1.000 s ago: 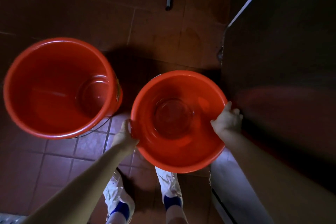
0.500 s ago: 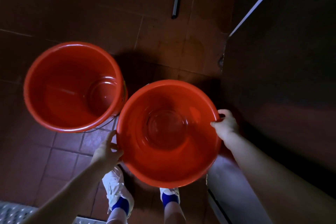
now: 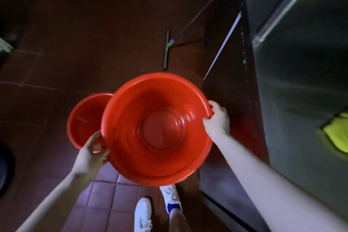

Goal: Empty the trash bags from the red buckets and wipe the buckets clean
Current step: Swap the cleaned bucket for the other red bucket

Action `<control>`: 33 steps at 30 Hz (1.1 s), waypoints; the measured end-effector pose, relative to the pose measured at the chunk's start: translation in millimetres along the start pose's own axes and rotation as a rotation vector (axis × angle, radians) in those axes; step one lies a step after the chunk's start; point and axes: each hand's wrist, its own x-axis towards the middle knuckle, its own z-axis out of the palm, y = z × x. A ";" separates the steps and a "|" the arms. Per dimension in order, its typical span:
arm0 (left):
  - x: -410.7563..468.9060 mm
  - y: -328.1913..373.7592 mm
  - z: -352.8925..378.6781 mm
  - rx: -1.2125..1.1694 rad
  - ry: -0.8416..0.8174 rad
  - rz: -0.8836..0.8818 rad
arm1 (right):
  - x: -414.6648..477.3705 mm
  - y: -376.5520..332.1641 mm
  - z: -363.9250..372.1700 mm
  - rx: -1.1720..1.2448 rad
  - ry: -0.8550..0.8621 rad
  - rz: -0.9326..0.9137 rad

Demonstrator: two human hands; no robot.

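While both bare arms reach in from the bottom corners of the frame, a large red bucket (image 3: 157,130) fills the centre, its mouth facing the camera and its inside bare down to the ringed bottom. At the rim's right edge the right hand (image 3: 216,120) is closed on it, the fingers curled over the lip from outside and the thumb lying along the rim's top. On the lower left of the rim the left hand (image 3: 91,154) grips as well, its fingers wrapped under the outer wall and the thumb (image 3: 94,138) pressed up along the side, so the bucket is clamped between the two hands. Behind it, left of centre, a second red bucket (image 3: 86,118) stands on the tiled floor (image 3: 79,47), partly covered by the first; whether the two touch cannot be told. Below the held bucket, at the bottom centre, are two white shoes (image 3: 143,213), one with a blue sock above it. Toward the upper middle a squeegee (image 3: 166,51) lies on the dark red tiles, its long handle running up to the upper right. Along the right side stands a metal counter (image 3: 301,81), and a yellow-green cloth (image 3: 337,133) shows at the right edge, resting on it.
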 end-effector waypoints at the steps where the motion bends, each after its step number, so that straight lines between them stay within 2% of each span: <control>1: -13.1 16.4 -15.2 -0.024 0.010 0.027 | -15.6 -15.1 -16.8 0.009 0.015 -0.037; 8: -112.6 131.3 -111.3 -0.019 0.023 0.300 | -114.0 -82.7 -141.0 0.199 0.128 -0.193; 14: -202.4 212.4 -124.0 -0.061 -0.026 0.558 | -165.2 -92.5 -253.6 0.326 0.236 -0.330; 18: -254.5 244.7 -94.8 -0.099 -0.057 0.702 | -181.9 -74.3 -326.4 0.312 0.322 -0.396; 22: -302.5 263.3 -40.4 -0.134 -0.079 0.772 | -187.9 -35.6 -394.1 0.317 0.381 -0.413; 28: -372.6 263.5 55.4 -0.169 -0.033 0.753 | -181.2 44.8 -470.1 0.346 0.356 -0.404; 33: -407.4 247.0 97.5 -0.193 0.037 0.669 | -162.4 86.4 -487.4 0.343 0.230 -0.387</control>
